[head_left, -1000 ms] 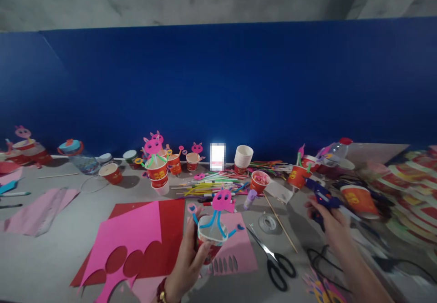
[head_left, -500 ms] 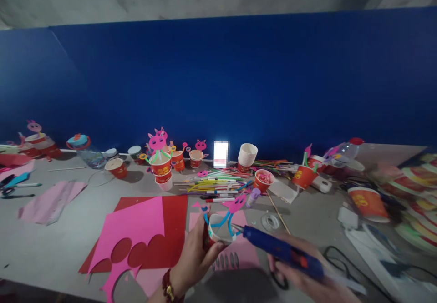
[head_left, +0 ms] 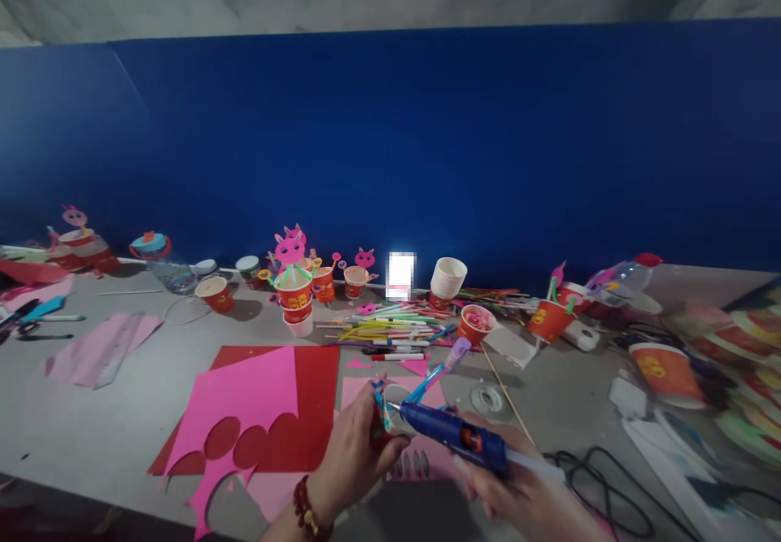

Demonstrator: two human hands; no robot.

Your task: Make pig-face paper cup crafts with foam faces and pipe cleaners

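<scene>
My left hand (head_left: 357,448) is wrapped round a red paper cup (head_left: 377,428), which is tilted with its white inside facing up. Blue pipe cleaners (head_left: 425,384) rise from the cup's rim. My right hand (head_left: 497,477) grips a blue hot glue gun (head_left: 455,430), a clear glue stick poking out of its back. The gun's metal tip sits over the cup's opening; whether it touches the cup I cannot tell. Under the cup lies a pink sheet (head_left: 352,391) with a row of oval holes.
Red card (head_left: 323,412) and cut pink paper (head_left: 244,387) lie to the left. Behind are bundled pipe cleaners (head_left: 390,326), a cup of pink pieces (head_left: 477,324) and stacked cups (head_left: 450,275). A tape roll (head_left: 486,398) and black cable (head_left: 601,477) are on the right.
The glue gun has moved left, its tip going from the cup's right rim to over the opening. The cup has turned, and its pink face shape no longer shows clearly.
</scene>
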